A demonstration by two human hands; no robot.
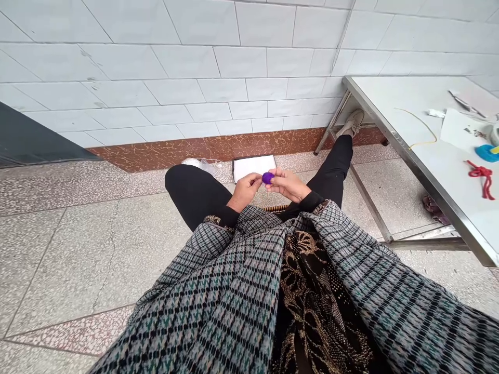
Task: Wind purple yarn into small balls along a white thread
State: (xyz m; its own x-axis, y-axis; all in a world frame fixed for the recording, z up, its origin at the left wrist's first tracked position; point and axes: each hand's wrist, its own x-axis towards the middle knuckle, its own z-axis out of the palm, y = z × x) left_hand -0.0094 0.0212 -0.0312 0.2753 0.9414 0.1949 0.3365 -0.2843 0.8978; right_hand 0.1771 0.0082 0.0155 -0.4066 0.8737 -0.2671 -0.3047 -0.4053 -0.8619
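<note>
I sit with both hands raised over my lap. Between them is a small purple ball [267, 177], fuzzy like a pompom. My left hand [245, 190] pinches its left side with closed fingertips. My right hand [287, 184] grips its right side, fingers curled. My black trouser legs and a checked coat lie below the hands.
A white flat box [254, 167] and a clear plastic bag [206, 166] lie on the floor by the tiled wall. A steel table [405, 150] stands at right, carrying red yarn [482, 177], a yellow thread [423, 124], a blue object [486, 152] and paper scraps.
</note>
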